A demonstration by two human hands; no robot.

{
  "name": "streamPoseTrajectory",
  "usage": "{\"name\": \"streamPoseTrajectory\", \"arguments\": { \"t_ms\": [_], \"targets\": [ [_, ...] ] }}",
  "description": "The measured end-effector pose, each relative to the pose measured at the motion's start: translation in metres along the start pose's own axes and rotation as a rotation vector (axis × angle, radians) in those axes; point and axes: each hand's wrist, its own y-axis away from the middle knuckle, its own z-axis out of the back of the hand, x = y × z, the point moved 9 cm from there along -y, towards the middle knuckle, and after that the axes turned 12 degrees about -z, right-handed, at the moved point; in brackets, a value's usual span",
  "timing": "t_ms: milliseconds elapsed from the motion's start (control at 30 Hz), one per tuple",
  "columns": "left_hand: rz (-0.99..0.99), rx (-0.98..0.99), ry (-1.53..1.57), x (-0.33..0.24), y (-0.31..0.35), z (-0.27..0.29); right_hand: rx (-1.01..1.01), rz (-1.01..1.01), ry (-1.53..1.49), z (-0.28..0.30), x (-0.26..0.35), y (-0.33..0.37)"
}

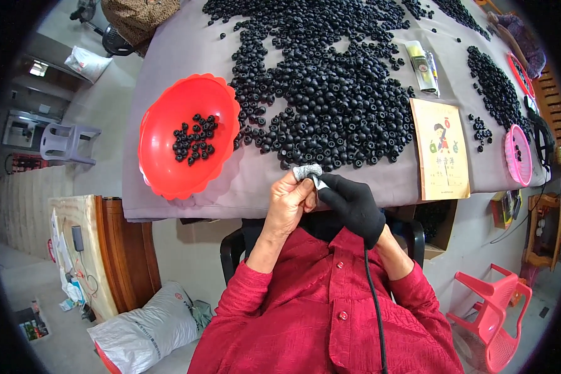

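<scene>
Both of my hands meet just past the table's front edge, in front of a heap of black beads (340,93). My left hand (287,202) is bare and closed, its thumb pressed toward the index finger. Grey-white cloth (307,171) covers that fingertip area, and a pale end of it shows between the two hands. My right hand (354,204) wears a black glove; its fingers are closed at the pale end of the cloth. Whether a bead or something else small is inside the pinch is hidden. A black cable (374,293) runs down from the right wrist.
A red scalloped bowl (162,128) with some black beads stands at the left. To the right lie a yellow booklet (427,168) and a yellow-capped tube (419,62). A pink basket (511,168) and more beads (495,84) are farther right. Another person's sleeve (522,40) shows there.
</scene>
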Motion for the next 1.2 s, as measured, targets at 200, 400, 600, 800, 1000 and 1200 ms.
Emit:
{"name": "streamPoseTrajectory", "arguments": {
  "t_ms": [200,400,600,800,1000,1200],
  "targets": [
    [0.010,-0.003,-0.029,0.001,0.000,0.002,-0.018,0.014,-0.001,0.000,0.001,0.000],
    [0.018,0.037,-0.055,0.003,0.001,0.002,-0.044,-0.023,0.090,0.003,0.004,-0.001],
    [0.034,-0.010,0.009,0.004,0.003,0.001,0.037,0.009,-0.073,0.002,0.001,0.003],
    [0.045,0.019,0.077,0.002,0.004,-0.002,0.053,-0.045,-0.099,0.001,-0.001,0.003],
    [0.042,0.029,0.065,0.004,0.003,-0.001,0.048,-0.044,-0.098,0.002,-0.004,0.002],
    [0.052,0.013,0.072,0.003,0.002,-0.001,0.010,-0.001,-0.011,0.004,0.004,0.001]
  ]
}}
